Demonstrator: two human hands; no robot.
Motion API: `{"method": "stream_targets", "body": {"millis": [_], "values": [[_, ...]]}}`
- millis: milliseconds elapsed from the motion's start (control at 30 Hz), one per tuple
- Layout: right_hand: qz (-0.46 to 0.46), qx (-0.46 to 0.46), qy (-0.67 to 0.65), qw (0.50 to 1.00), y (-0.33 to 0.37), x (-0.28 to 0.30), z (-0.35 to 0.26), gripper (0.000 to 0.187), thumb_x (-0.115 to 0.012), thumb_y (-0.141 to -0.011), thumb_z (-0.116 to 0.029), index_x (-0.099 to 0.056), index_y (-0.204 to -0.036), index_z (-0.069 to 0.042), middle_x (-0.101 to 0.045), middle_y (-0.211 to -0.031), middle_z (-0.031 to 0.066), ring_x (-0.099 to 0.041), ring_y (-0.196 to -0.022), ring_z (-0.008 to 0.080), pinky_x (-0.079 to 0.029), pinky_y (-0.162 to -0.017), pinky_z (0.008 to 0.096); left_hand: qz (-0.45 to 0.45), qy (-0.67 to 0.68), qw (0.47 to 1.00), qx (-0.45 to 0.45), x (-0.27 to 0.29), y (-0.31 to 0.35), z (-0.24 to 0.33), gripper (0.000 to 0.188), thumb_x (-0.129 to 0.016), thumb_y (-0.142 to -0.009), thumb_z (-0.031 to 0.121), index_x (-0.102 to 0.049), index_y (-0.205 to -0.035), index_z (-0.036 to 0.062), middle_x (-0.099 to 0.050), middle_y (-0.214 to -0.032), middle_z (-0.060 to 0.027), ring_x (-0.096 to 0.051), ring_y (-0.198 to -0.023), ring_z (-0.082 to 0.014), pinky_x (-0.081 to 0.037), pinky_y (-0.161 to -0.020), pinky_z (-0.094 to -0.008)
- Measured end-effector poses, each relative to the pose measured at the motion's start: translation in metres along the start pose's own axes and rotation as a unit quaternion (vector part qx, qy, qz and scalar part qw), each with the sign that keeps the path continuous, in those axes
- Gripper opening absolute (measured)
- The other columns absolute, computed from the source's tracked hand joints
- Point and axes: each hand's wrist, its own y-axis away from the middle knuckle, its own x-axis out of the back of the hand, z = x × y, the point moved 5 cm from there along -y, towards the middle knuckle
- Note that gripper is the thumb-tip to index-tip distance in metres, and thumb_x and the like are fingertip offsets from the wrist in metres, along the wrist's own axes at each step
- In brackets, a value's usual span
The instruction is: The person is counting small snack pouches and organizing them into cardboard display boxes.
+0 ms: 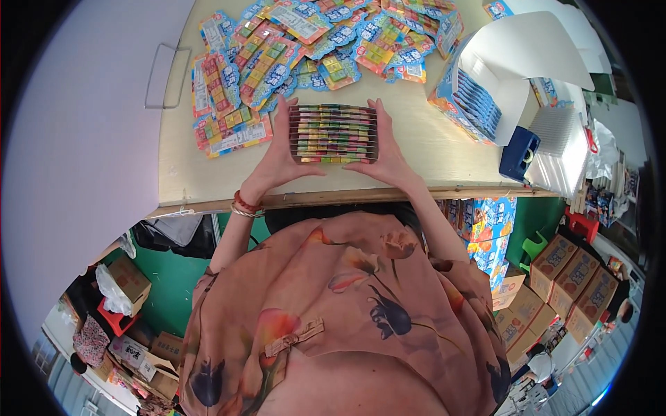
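Between my palms, near the table's front edge, is a stack of candy packs, their coloured edges facing up in even rows. My left hand presses its left side, with fingers along the edge and the thumb by the near side. My right hand grips the opposite side in the same way. Just beyond lies a loose pile of candy packs with blue wavy tops and small coloured squares. To the right stands an open display box with a white inside, its flap raised, holding a row of packs.
A blue tape dispenser sits right of the display box, beside a stack of clear plastic sheets or trays. A pale panel borders the table's left side. Printed boxes are stacked below the table; brown cartons stand at right.
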Motion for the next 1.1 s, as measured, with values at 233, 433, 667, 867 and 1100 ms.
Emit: {"method": "stream_targets", "body": {"millis": [233,433,667,867,1100], "values": [[0.047,0.023,0.049,0.997,-0.001,-0.004,-0.002,0.131,-0.089,-0.058,-0.023,0.005,-0.148,-0.004,-0.021,-0.147,0.0211,-0.03,-0.133,0.0356,-0.031,-0.109,0.0428,-0.033,0.035,0.999,-0.015,-0.004,0.002,-0.015,0.142,-0.091,-0.057,0.021,0.019,-0.147,0.009,-0.015,-0.151,-0.0194,-0.028,-0.137,-0.031,-0.029,-0.111,-0.0388],[0.032,-0.015,-0.049,0.998,0.007,-0.003,0.0,0.134,-0.09,-0.057,-0.028,0.006,-0.148,-0.004,-0.026,-0.142,0.0203,-0.032,-0.132,0.0352,-0.03,-0.11,0.0427,-0.028,-0.036,0.999,-0.009,0.0,0.002,-0.016,0.13,-0.089,-0.057,0.022,0.0,-0.149,0.0023,-0.033,-0.137,-0.0178,-0.036,-0.127,-0.0304,-0.031,-0.107,-0.04],[-0.027,-0.082,-0.384,0.919,0.009,0.017,0.028,0.109,-0.082,-0.07,-0.014,-0.008,-0.151,-0.014,-0.034,-0.145,0.0147,-0.033,-0.136,0.024,-0.028,-0.112,0.0372,-0.041,-0.007,0.999,0.007,0.003,-0.001,-0.017,0.115,-0.088,-0.056,0.018,-0.017,-0.145,0.0029,-0.033,-0.136,-0.0165,-0.036,-0.127,-0.0301,-0.031,-0.108,-0.0389],[0.033,-0.148,-0.407,0.901,0.009,0.02,0.037,0.079,-0.069,-0.081,-0.005,-0.026,-0.147,-0.011,-0.046,-0.138,0.0105,-0.044,-0.128,0.0194,-0.032,-0.11,0.0322,-0.043,-0.015,0.999,0.007,0.003,0.0,-0.021,0.109,-0.088,-0.056,0.016,-0.023,-0.142,0.0033,-0.032,-0.138,-0.0163,-0.034,-0.129,-0.031,-0.031,-0.108,-0.0389],[0.065,-0.137,-0.388,0.909,0.01,0.011,0.034,0.063,-0.058,-0.087,0.003,-0.033,-0.143,-0.008,-0.049,-0.134,0.0108,-0.045,-0.127,0.0201,-0.036,-0.107,0.031,-0.043,-0.026,0.999,0.006,0.003,0.001,-0.022,0.112,-0.088,-0.056,0.016,-0.02,-0.144,0.0037,-0.031,-0.139,-0.0168,-0.033,-0.13,-0.0309,-0.03,-0.109,-0.0391]]}}
